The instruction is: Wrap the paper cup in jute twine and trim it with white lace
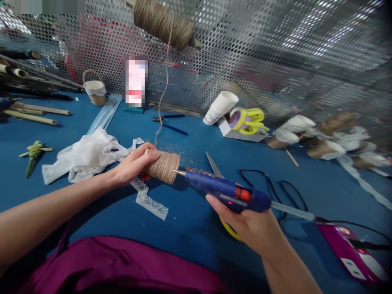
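A small cup wrapped in twine (165, 166) lies tilted in my left hand (137, 162), whose fingers close round its left end. From it a strand of twine (165, 87) runs up to a large twine spool (162, 22) at the mesh. My right hand (248, 222) grips a blue glue gun (223, 188) with a glue stick in its back. The metal nozzle points left, at the right end of the wrapped cup; whether they touch I cannot tell. Below the gun lie scissors (230, 231) with yellow handles, partly hidden. White lace (153, 206) lies below the cup.
White lace fabric (92, 153) is heaped at left, near a small basket (96, 93) and a phone (135, 83). Pliers (173, 128), paper cups (221, 107) and yellow tape or ribbon (249, 120) stand behind. A purple power strip (349, 251) with black cables is at right.
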Available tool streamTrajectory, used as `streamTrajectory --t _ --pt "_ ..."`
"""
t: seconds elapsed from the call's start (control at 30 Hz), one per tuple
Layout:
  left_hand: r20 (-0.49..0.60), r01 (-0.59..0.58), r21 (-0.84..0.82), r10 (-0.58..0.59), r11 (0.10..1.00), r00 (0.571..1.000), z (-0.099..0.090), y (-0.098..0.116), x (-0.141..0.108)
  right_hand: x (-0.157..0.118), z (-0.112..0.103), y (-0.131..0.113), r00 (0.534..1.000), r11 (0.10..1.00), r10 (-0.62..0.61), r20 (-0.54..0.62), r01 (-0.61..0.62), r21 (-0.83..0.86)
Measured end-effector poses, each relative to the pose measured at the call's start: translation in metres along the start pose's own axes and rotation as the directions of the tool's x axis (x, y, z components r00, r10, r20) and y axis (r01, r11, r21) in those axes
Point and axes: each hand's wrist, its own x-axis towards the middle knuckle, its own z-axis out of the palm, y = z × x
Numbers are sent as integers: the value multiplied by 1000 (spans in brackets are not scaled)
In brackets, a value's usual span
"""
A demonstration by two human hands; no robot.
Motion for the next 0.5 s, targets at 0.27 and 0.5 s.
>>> streamTrajectory --t 0.27,0.5 --pt "25 -36 5 36 999 999 1 1 -1 2 -1 -3 972 957 222 82 -233 171" --pt "54 -112 -12 112 994 992 -1 -1 -3 7 2 1 938 823 293 184 -345 452"
